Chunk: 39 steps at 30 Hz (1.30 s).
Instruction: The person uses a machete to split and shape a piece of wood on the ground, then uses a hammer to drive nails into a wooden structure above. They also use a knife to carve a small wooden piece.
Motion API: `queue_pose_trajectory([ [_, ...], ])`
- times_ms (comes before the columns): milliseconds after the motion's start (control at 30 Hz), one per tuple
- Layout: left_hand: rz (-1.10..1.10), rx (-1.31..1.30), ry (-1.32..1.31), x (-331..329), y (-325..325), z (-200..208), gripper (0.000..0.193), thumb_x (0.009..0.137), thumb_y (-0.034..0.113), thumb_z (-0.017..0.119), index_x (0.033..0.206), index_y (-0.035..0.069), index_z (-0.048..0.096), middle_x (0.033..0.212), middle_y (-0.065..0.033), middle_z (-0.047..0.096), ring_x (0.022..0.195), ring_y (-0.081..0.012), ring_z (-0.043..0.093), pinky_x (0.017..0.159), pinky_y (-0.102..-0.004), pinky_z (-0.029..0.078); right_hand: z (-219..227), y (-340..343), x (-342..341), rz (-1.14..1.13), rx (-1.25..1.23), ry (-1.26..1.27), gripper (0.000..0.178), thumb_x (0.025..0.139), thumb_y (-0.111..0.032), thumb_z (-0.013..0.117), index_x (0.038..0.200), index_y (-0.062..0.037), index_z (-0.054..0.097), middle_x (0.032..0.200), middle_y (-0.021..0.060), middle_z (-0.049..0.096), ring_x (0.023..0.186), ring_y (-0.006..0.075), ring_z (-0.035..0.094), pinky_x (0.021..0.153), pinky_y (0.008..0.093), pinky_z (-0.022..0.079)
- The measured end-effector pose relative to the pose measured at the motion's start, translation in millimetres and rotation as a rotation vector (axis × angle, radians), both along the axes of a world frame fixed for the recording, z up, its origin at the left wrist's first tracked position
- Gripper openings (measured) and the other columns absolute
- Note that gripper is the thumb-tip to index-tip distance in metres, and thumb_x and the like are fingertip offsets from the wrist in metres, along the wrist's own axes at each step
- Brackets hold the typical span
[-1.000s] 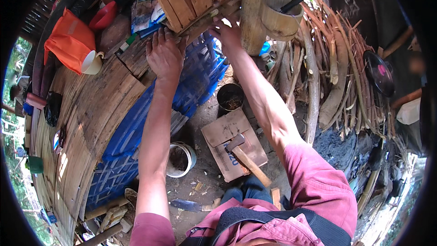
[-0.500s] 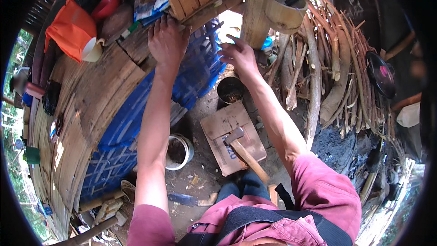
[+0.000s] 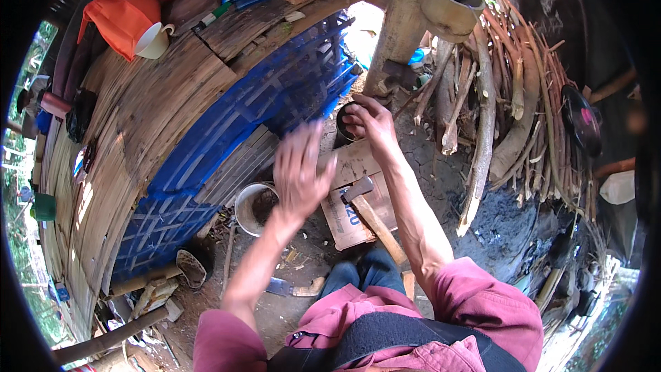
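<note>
My left hand (image 3: 301, 173), smeared a little by motion, hangs over the floor with its fingers stretched out and nothing visible in it. Farther right, my right hand (image 3: 373, 127) has loosely curled, parted fingers, and I see nothing in them. It partly covers a dark round pot (image 3: 341, 122) in this view. Below the hands, a flattened cardboard box (image 3: 344, 226) lies on the ground with a wooden-handled hatchet (image 3: 377, 222) across it. A white bucket (image 3: 239, 212) with dark contents stands left of the cardboard. Close to my feet lies a large knife (image 3: 281, 287) with a wooden handle.
A plank counter (image 3: 162, 96) curves along the left, with blue mesh sheeting (image 3: 206, 145) below it. An orange bag (image 3: 122, 14) and a pale cup (image 3: 151, 41) sit there. Bundled firewood (image 3: 513, 89) stands at right beside a wooden post (image 3: 399, 34). Grey ash (image 3: 499, 224) lies below.
Both hands have come back from the counter's far end toward me. The left hand has left the counter edge and dropped over the floor. My view has shifted slightly.
</note>
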<state>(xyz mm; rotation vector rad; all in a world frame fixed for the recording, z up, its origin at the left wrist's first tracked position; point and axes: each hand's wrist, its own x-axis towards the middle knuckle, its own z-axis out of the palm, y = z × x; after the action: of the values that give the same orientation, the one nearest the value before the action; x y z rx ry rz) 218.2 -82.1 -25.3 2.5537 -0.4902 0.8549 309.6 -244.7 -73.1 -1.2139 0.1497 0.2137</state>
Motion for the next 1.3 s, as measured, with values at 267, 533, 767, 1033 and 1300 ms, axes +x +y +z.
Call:
queue_pose_trajectory([
  [267, 0.476, -0.314, 0.814, -178.8, 65.8, -146.8, 0.069, 0.079, 0.02, 0.065, 0.139, 0.006, 0.033, 0.119, -0.0246, 0.049, 0.11, -0.0405, 0.05, 0.093, -0.046, 0.041, -34.6, -0.3, -35.2, 0.084, -0.138, 0.101, 0.038, 0.088, -0.019, 0.06, 0.121, -0.0005, 0.055, 0.096, 0.0091, 0.065, 0.079, 0.0144, 0.064, 0.068, 0.0261, 0.054],
  [533, 0.886, -0.495, 0.953, -246.2, 98.8, -202.2, 0.065, 0.081, 0.021, 0.067, 0.135, 0.002, 0.036, 0.114, -0.0185, 0.058, 0.1, -0.0308, 0.059, 0.087, -0.0418, 0.045, -57.7, -6.2, -65.7, -0.023, -0.278, 0.024, 0.032, 0.089, -0.015, 0.059, 0.117, 0.0009, 0.058, 0.088, 0.0076, 0.065, 0.073, 0.0127, 0.063, 0.06, 0.0236, 0.052],
  [767, 0.426, -0.283, 0.255, -74.3, 65.7, -20.4, 0.055, 0.085, 0.019, 0.061, 0.134, 0.003, 0.043, 0.112, -0.0195, 0.056, 0.105, -0.033, 0.055, 0.092, -0.043, 0.043, 38.1, 9.2, 44.9, -0.26, -0.011, -0.264, 0.034, 0.094, -0.018, 0.054, 0.119, 0.0039, 0.052, 0.092, 0.0137, 0.063, 0.074, 0.019, 0.065, 0.063, 0.0282, 0.055],
  [1033, 0.489, 0.411, -0.134, 112.0, 142.1, 134.6, 0.052, 0.091, 0.04, 0.053, 0.13, 0.006, 0.048, 0.125, -0.0205, 0.053, 0.119, -0.0386, 0.048, 0.098, -0.0452, 0.038, 74.1, 24.8, 192.3, -0.361, -0.009, -0.383, 0.04, 0.095, -0.016, 0.045, 0.13, 0.0, 0.04, 0.099, 0.0161, 0.059, 0.075, 0.0235, 0.065, 0.057, 0.0342, 0.058],
  [1300, 0.394, 0.305, 0.271, 130.2, 139.0, 118.2, 0.061, 0.092, 0.055, 0.038, 0.137, 0.013, 0.044, 0.134, -0.0148, 0.047, 0.125, -0.034, 0.042, 0.104, -0.0451, 0.031, 63.8, 11.7, 247.7, -0.342, 0.108, -0.299, 0.032, 0.093, -0.016, 0.049, 0.121, -0.001, 0.047, 0.094, 0.0131, 0.058, 0.072, 0.0228, 0.064, 0.064, 0.0367, 0.06],
])
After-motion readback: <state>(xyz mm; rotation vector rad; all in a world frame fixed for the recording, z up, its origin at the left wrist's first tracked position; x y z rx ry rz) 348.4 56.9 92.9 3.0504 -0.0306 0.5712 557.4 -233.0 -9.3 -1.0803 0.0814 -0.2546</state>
